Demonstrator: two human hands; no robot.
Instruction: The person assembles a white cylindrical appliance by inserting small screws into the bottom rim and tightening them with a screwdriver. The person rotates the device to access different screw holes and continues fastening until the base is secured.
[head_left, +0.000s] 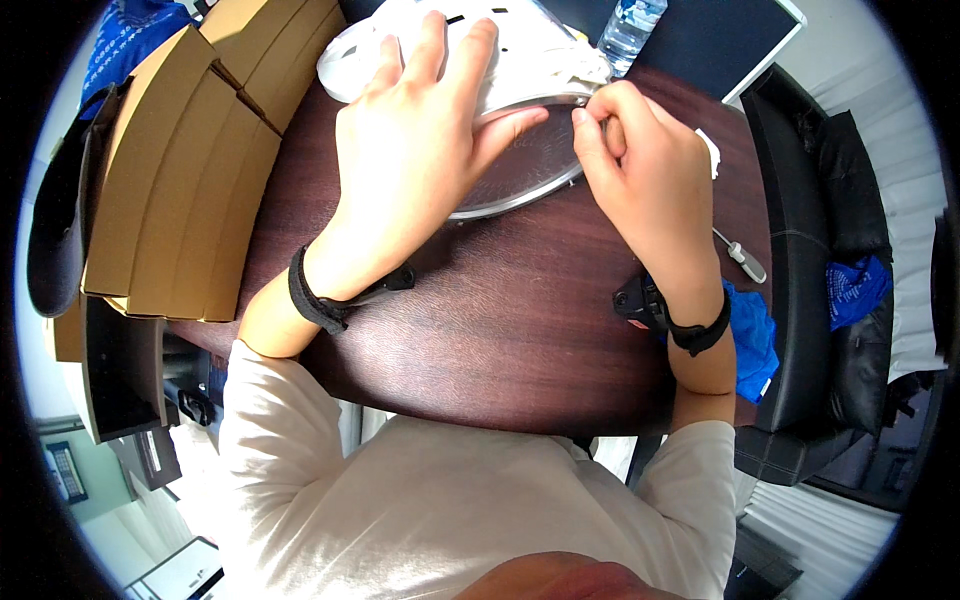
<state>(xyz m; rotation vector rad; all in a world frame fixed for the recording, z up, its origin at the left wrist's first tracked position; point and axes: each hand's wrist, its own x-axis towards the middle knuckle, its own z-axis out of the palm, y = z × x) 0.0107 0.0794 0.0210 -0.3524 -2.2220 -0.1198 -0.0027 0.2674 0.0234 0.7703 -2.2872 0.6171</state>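
- Table point(520, 320): dark, under everything.
- White casing point(535, 60): on the table's far side; left hand point(405, 145) rests over it, fingers spread.
- Metal-rimmed disc point(535, 165): lies between the hands, its visible long axis rising rightward; left thumb overhangs, right hand point(650, 165) sits at its right edge.
- Right fingers: curled; anything pinched cannot be told.

Cardboard boxes point(170, 190) line the left, with a plastic water bottle point(630, 35) up top and a black leather sofa point(803, 290) at right
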